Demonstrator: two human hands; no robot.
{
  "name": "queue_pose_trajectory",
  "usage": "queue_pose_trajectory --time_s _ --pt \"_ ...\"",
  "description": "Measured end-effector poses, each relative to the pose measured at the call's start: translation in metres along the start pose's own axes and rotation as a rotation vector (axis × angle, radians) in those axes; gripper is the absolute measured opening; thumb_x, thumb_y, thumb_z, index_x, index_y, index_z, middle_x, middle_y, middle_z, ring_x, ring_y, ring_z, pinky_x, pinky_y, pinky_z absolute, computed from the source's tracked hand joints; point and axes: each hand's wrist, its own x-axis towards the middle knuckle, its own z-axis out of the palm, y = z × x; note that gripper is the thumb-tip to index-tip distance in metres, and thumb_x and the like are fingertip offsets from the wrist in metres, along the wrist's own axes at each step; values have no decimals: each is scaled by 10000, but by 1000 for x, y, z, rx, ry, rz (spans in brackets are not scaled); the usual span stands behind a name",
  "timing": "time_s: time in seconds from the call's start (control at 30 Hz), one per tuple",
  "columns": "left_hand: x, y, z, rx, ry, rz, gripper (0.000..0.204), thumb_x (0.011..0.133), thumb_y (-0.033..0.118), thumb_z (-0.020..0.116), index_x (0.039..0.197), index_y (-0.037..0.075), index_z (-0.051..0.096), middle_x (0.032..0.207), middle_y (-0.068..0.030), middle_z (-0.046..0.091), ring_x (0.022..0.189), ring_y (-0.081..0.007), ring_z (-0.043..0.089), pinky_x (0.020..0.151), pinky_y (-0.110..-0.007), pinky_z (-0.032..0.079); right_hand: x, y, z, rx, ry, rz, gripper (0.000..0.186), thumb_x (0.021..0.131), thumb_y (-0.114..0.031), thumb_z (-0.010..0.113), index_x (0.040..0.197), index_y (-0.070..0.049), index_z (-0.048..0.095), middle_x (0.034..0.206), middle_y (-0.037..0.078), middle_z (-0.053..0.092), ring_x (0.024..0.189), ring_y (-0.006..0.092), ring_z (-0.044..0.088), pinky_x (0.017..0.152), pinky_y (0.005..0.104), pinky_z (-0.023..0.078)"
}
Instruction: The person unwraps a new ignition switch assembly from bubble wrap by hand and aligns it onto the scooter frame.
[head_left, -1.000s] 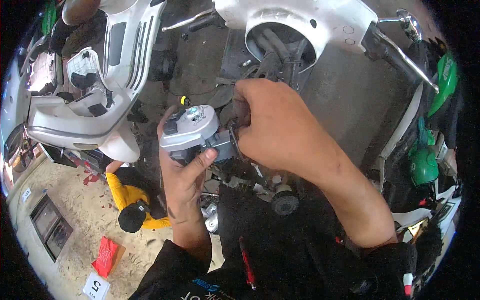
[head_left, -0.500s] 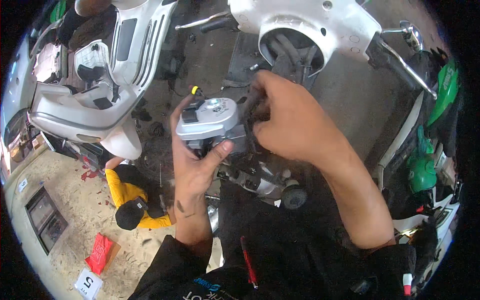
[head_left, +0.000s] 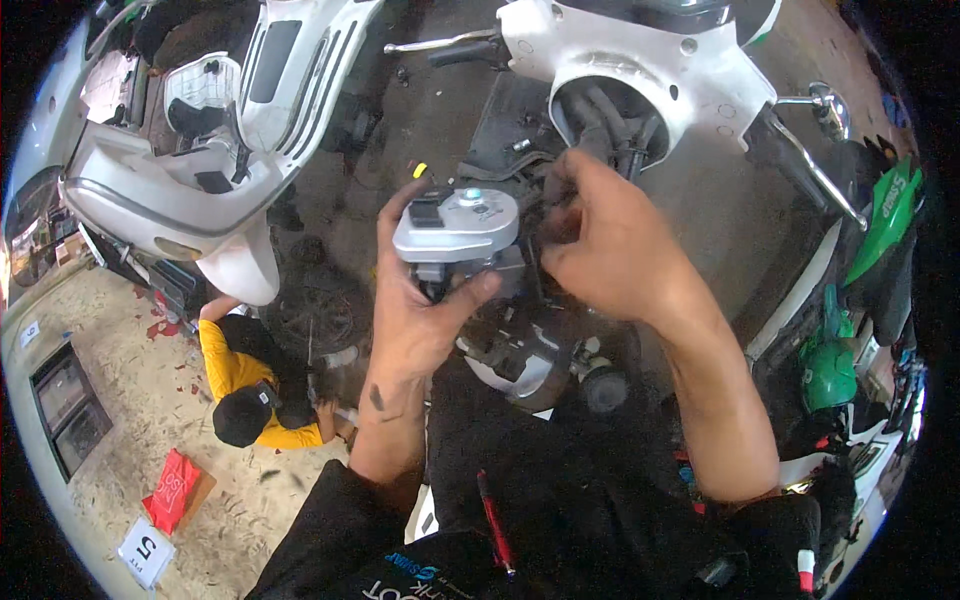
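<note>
My left hand (head_left: 405, 325) is wrapped round a silver-grey housing (head_left: 460, 240) with a flat rounded top, a black block on it and a dark lower body. The thumb presses its near side. Just to the right, my right hand (head_left: 630, 245) has its fingers curled together beside dark parts at the housing's right edge. What those fingers grip is hidden and blurred. A small yellow-tipped piece (head_left: 420, 171) shows past my left fingertips. Beneath the hands are a white and dark mechanical part (head_left: 520, 365) and a round dark knob-like part (head_left: 603, 388).
Ahead stands a scooter's white front cover (head_left: 700, 90) with a round opening, levers and a mirror (head_left: 830, 110). Another white scooter body (head_left: 240, 150) is at left. A person in yellow (head_left: 235, 360) crouches below it. Green panels (head_left: 888, 220) line the right side.
The view has shifted, so the scooters sit differently in it. Both hands and the housing appear slightly farther right and keep nearly the same grip.
</note>
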Motion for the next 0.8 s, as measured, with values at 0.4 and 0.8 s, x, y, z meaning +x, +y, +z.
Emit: queue_pose_trajectory --time_s 0.4,0.8 --pt "2 3 1 232 -2 22 937 639 -70 791 1418 100 299 1264 -135 533 1170 -234 531 1018 -362 419 0 -2 -5 -66 -63 81 422 694 28 593 1095 40 459 939 266 654 942 449 631 799 449 505" --pt "-4 6 -1 89 -15 11 894 686 -93 759 1424 81 284 1250 -120 530 1160 -216 529 986 -331 431 -8 -6 1 -59 -116 29 446 704 7 626 1076 54 385 825 330 615 879 509 607 777 539 475"
